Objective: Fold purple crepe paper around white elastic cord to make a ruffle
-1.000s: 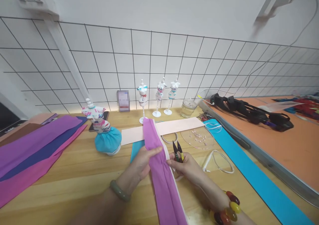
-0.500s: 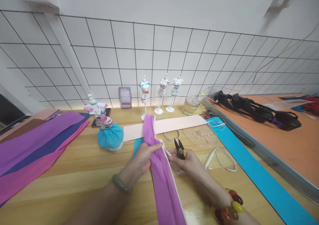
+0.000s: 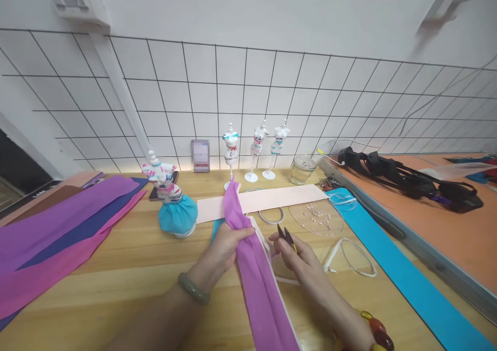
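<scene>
A long purple fabric strip [image 3: 254, 273] with a pale edge runs up the middle of the table. My left hand [image 3: 229, 245] pinches it near its upper part, thumb on top. To the right, my right hand [image 3: 295, 258] is closed around small thread snips [image 3: 287, 237], dark blades pointing up and parted. A thin white elastic band [image 3: 287, 280] lies partly behind the right hand. Beyond the fabric is a pale pink strip [image 3: 287, 197]. At left stands a small dress form [image 3: 165, 183] wearing a puffy blue skirt [image 3: 177, 214].
Three more mini dress forms [image 3: 231, 146] stand near the grid wall, beside a glass [image 3: 302, 170]. Pearl beads [image 3: 316, 215] lie at right, with a white elastic loop [image 3: 351, 258] and a blue strip [image 3: 404, 268]. Folded fabrics [image 3: 70, 227] lie left.
My right hand has moved slightly right and down, away from the fabric edge, and no longer pinches the white band there. The left hand keeps its hold; the view has shifted a little.
</scene>
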{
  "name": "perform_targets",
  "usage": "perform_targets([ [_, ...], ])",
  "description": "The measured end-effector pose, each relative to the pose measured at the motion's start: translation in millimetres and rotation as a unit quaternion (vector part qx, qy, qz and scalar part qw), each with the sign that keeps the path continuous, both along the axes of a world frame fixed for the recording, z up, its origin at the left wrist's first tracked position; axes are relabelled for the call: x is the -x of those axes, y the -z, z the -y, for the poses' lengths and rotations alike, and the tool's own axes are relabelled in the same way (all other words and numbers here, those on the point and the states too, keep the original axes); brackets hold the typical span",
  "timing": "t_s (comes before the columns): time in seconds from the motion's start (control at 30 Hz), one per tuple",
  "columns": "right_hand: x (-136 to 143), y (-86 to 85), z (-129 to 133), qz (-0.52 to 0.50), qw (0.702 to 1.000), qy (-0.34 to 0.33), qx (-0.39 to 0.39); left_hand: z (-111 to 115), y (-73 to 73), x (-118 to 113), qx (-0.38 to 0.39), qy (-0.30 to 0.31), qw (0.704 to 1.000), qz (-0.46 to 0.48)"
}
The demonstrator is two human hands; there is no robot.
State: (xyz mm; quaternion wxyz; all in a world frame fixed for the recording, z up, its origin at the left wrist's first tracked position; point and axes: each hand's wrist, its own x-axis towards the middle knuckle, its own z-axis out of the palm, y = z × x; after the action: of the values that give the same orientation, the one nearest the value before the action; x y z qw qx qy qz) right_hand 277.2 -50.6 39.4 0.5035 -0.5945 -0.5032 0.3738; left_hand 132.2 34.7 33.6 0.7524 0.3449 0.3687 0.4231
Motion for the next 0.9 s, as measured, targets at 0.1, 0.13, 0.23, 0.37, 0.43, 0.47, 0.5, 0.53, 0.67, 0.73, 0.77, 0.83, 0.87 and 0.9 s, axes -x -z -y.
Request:
perform_targets([
  [0.1, 5, -0.9, -1, -0.008, 1.000, -0.009, 0.008, 1, -2.4, 0, -0.011, 0.001, 1.000, 0.003],
  [0.13, 6, 0.4, -3, -0.016, 1.000, 0.004, 0.018, 2, -3.0, 0, -0.012, 0.004, 1.000, 0.004],
  [0.23, 4, 6.3, -8, -0.051, 0.996, -0.009, 0.077, 3, -3.6, 0, -0.007, 0.026, 1.000, 0.007],
  [0.37, -3, 12.1, -9, -0.090, 0.983, -0.089, 0.131, 3, -3.3, 0, -0.001, 0.066, 0.997, 0.030],
  [0.43, -7, 13.0, -10, -0.089, 0.985, -0.076, 0.128, 3, -4.4, 0, 0.003, 0.073, 0.997, 0.037],
  [0.47, -9, 13.1, -10, -0.081, 0.987, -0.063, 0.124, 3, -5.4, 1, 0.008, 0.076, 0.996, 0.039],
  [0.5, -11, 13.1, -11, -0.072, 0.989, -0.056, 0.119, 3, -6.7, 1, 0.013, 0.079, 0.996, 0.042],
  [0.53, -12, 13.3, -12, -0.064, 0.990, -0.053, 0.113, 3, -8.2, 1, 0.020, 0.083, 0.995, 0.045],
  [0.67, -10, 16.8, -14, -0.059, 0.989, -0.089, 0.100, 6, -12.4, 1, 0.044, 0.100, 0.993, 0.050],
  [0.73, -8, 19.4, -15, -0.067, 0.987, -0.102, 0.100, 7, -12.3, 0, 0.052, 0.105, 0.992, 0.047],
  [0.77, -7, 20.4, -16, -0.075, 0.988, -0.101, 0.095, 7, -11.8, -1, 0.054, 0.104, 0.992, 0.045],
  [0.83, -7, 21.1, -16, -0.093, 0.990, -0.071, 0.074, 7, -10.0, -2, 0.057, 0.093, 0.993, 0.041],
  [0.87, -7, 20.6, -16, -0.104, 0.991, -0.048, 0.063, 6, -9.0, -2, 0.056, 0.084, 0.994, 0.042],
  [0.9, -7, 19.4, -16, -0.116, 0.991, -0.030, 0.057, 6, -7.9, -3, 0.054, 0.074, 0.995, 0.045],
])
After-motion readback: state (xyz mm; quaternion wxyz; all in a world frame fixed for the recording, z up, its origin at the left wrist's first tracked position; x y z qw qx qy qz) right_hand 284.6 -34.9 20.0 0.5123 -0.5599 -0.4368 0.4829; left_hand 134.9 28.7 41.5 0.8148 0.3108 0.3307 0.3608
